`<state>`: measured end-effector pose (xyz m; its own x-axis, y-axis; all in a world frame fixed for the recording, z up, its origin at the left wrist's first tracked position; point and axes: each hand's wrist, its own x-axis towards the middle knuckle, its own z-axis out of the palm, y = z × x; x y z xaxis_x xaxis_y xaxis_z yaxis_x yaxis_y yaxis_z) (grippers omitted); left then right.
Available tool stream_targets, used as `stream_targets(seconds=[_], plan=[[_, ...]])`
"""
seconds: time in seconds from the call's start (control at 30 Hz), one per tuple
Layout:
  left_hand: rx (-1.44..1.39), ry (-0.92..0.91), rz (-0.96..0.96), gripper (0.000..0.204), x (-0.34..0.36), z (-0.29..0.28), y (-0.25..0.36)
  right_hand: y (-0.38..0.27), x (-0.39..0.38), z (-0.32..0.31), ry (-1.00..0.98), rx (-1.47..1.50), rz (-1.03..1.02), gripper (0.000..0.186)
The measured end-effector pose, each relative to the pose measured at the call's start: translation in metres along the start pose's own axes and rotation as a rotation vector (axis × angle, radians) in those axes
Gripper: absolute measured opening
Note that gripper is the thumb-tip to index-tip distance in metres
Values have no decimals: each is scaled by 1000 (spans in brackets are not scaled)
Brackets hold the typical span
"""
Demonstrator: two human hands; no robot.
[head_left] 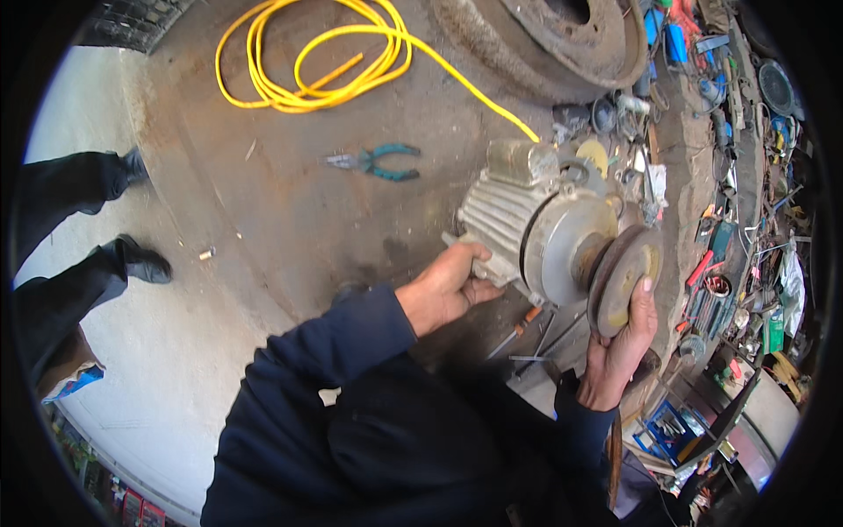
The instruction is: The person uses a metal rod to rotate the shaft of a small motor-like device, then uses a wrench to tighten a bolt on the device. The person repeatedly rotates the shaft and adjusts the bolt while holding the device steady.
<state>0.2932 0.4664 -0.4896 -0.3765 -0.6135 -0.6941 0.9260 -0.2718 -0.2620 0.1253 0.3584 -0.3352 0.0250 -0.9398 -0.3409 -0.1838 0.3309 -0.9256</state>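
Note:
A grey electric motor (pixel 509 206) with a finned body rests on the worn brown worktop, its shaft end toward the right. My left hand (pixel 445 288) grips the motor's near side by its foot, the fingertips partly hidden beneath it. On the shaft sits a round pulley (pixel 634 272), and my right hand (pixel 622 347) is closed on its rim with the thumb across the outer face. A pair of pliers (pixel 378 162) with teal handles lies left of the motor. Behind it, a yellow cable (pixel 395 35) is coiled, one end running toward the motor's terminal box.
A rusty wheel rim (pixel 606 53) stands at the back right. Tools and parts clutter the bench (pixel 702 176) along the right side. A screwdriver (pixel 522 327) with an orange handle lies near my body. Another person's legs (pixel 79 189) are on the left.

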Motion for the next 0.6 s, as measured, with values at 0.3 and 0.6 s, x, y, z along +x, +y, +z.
stream_targets(seconds=[0.3, 0.6], plan=[[29, 15, 28, 41, -16, 16, -3, -12, -13, 16, 70, 14, 61, 30], [-3, -5, 8, 45, 2, 5, 6, -6, 4, 16, 100, -25, -12, 27]])
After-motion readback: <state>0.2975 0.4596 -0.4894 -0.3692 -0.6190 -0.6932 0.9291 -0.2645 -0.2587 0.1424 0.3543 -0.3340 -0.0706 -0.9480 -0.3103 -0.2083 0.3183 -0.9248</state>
